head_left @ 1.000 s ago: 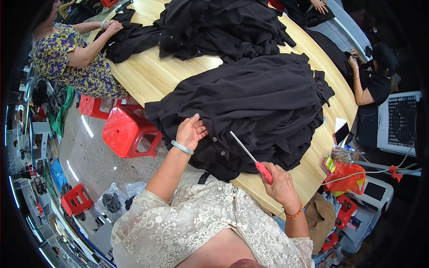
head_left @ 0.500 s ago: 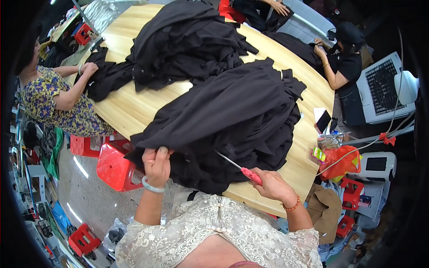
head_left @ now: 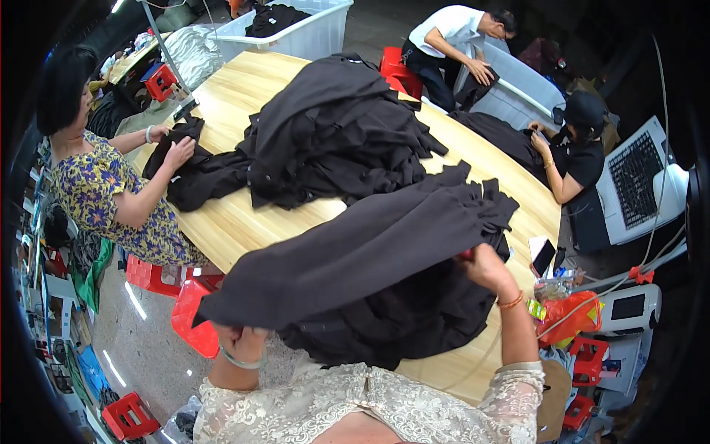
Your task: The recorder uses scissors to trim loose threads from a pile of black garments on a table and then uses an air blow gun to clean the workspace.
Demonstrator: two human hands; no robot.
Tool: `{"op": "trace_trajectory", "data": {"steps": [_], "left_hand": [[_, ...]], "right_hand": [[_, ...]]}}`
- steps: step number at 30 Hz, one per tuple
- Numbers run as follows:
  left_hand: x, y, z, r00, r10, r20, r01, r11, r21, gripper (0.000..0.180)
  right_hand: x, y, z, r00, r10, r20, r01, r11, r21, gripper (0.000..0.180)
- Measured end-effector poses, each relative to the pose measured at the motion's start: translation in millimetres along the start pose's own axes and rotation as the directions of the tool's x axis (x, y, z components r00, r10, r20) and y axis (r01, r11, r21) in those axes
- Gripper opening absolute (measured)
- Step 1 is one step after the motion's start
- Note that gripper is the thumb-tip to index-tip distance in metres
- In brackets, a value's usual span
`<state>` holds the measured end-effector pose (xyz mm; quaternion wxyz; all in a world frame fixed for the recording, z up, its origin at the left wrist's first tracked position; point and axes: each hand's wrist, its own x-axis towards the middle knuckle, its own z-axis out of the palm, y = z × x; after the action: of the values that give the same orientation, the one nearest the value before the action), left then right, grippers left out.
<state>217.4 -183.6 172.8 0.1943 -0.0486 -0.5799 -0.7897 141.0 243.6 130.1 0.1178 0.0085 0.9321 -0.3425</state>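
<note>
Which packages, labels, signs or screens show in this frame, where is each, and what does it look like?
Phone: on the table's right edge, a dark rectangular screen beside a white card.
Device screen: on a white unit right of the table, small, dark, rectangular.
Keyboard panel: far right, a white frame around dark keys, tilted.
Orange bag: below the phone, crumpled, with colourful packets at its side.

We hold a black garment (head_left: 355, 259) lifted and stretched over the wooden table (head_left: 244, 222). Left hand (head_left: 240, 342) grips its lower-left edge, right hand (head_left: 484, 266) grips the upper right; something red shows at that hand, too hidden to identify. Under it lies a black pile (head_left: 414, 318); a bigger black heap (head_left: 340, 140) sits mid-table. A person in a floral dress (head_left: 111, 200) handles black cloth (head_left: 192, 170) at left. Red stool (head_left: 194, 318) beside the table.
</note>
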Motion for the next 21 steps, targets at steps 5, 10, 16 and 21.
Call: {"op": "trace_trajectory", "data": {"steps": [5,10,16,21], "left_hand": [[116.5,-41.9,-11.4,0.904,0.36,0.232,-0.409,0.886,0.22,0.023],[263.2,-98.9,-19.0,0.94,0.322,0.113,-0.34,0.908,0.246,0.028],[238.2,-126.1,-28.2,0.979,-0.189,0.078,0.156,0.939,0.308,0.033],[56.8,-119.2,-22.7,0.709,-0.549,0.443,0.284,0.797,0.533,0.03]], "right_hand": [[96.1,-73.6,-65.0,0.973,0.028,-0.231,-0.133,0.881,-0.455,0.026],[232.5,-120.3,-112.5,0.572,-0.724,-0.386,0.208,0.583,-0.785,0.034],[229.1,-112.3,-43.2,0.924,-0.285,-0.254,0.097,0.819,-0.566,0.028],[120.7,-36.3,12.6,0.959,0.19,-0.211,-0.22,0.967,-0.13,0.035]]}}
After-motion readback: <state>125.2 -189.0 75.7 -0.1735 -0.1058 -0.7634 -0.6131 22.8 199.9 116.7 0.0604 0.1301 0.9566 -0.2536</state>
